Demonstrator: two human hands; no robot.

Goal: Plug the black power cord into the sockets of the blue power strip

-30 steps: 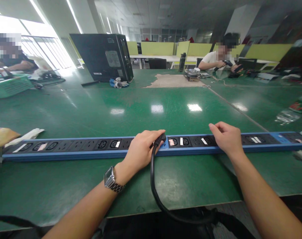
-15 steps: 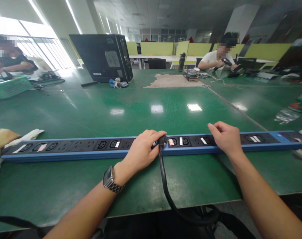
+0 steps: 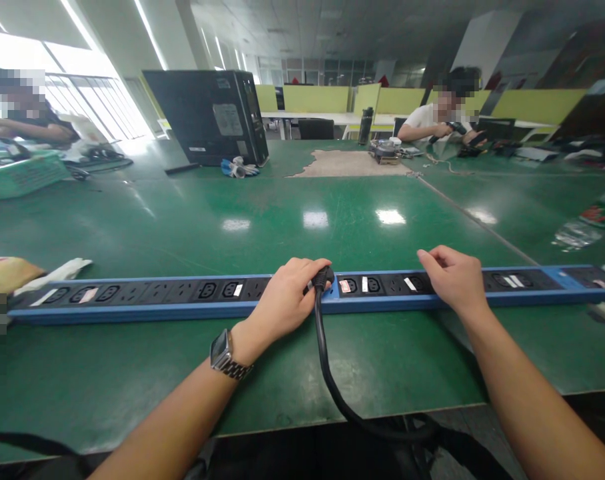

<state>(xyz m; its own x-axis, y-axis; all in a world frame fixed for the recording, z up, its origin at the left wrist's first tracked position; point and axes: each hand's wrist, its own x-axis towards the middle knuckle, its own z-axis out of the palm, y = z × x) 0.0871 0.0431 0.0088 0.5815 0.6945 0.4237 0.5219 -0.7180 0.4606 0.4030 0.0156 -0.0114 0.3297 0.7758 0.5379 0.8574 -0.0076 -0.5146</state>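
A long blue power strip [image 3: 172, 310] with black sockets and small white labels lies across the green table. My left hand [image 3: 287, 293], with a watch on its wrist, grips a black plug [image 3: 325, 276] at the middle of the strip. From the plug a thick black cable [image 3: 323, 353] curves down over the table's front edge. My right hand [image 3: 455, 277] rests on the strip farther right, its fingers curled in; whatever they may hold is hidden.
A black computer case [image 3: 207, 117] stands at the back left, gloves [image 3: 240, 167] beside it. A green basket [image 3: 25, 175] is at the left, a plastic bottle [image 3: 590, 223] at the right. Two people sit across the table, at left and right.
The plug in my left hand has tilted slightly, and the top of the cable has shifted a little left. My right hand has kept its place on the strip.
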